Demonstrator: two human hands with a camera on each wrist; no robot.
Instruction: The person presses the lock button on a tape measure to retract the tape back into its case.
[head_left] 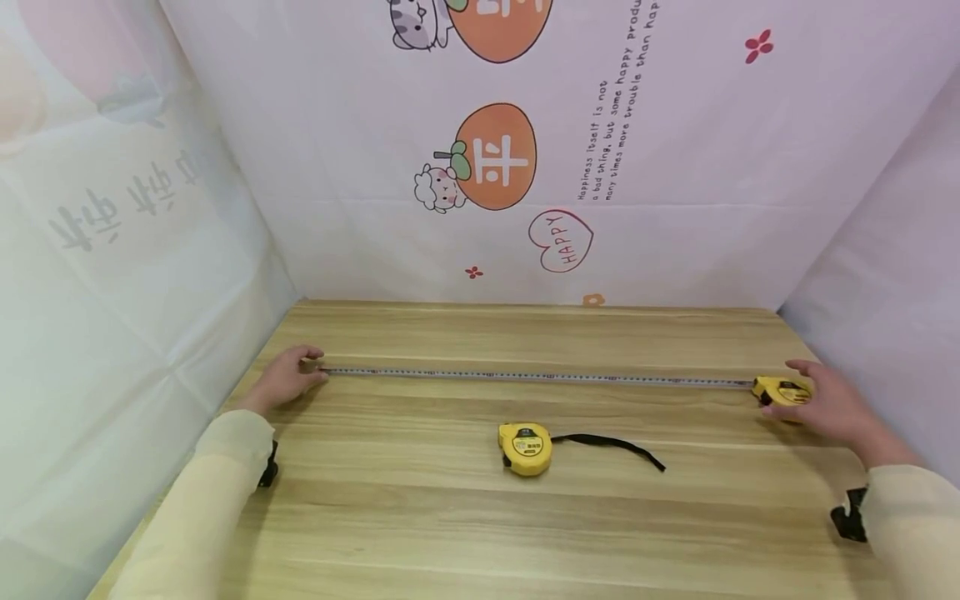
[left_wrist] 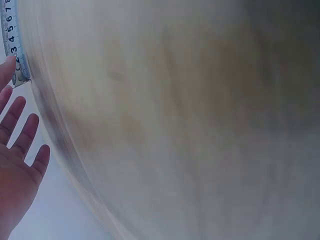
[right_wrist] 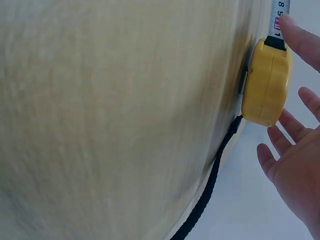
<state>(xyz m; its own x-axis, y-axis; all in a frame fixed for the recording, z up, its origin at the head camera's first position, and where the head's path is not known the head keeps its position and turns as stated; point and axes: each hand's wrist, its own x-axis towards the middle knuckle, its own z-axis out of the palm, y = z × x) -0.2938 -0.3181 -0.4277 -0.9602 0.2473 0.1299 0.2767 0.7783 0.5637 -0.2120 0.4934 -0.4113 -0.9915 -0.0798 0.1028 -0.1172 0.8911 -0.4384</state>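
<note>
A tape measure's blade (head_left: 491,375), pulled out straight, spans the wooden table from left to right. My left hand (head_left: 288,377) is at its free end, thumb and forefinger apart on either side; the left wrist view has the other fingers spread beside the low numbers of the blade (left_wrist: 14,45). At the far right, the yellow tape measure case (head_left: 780,396) lies between the parted thumb and fingers of my right hand (head_left: 828,404). In the right wrist view, spread fingers surround the case (right_wrist: 266,82), one tip by its mouth. Whether they touch it is unclear.
A second yellow tape measure (head_left: 525,448) rests on the table (head_left: 450,533) nearer me, its black strap (head_left: 611,442) stretching right. Printed cloth (head_left: 360,208) hangs behind the table and on both sides.
</note>
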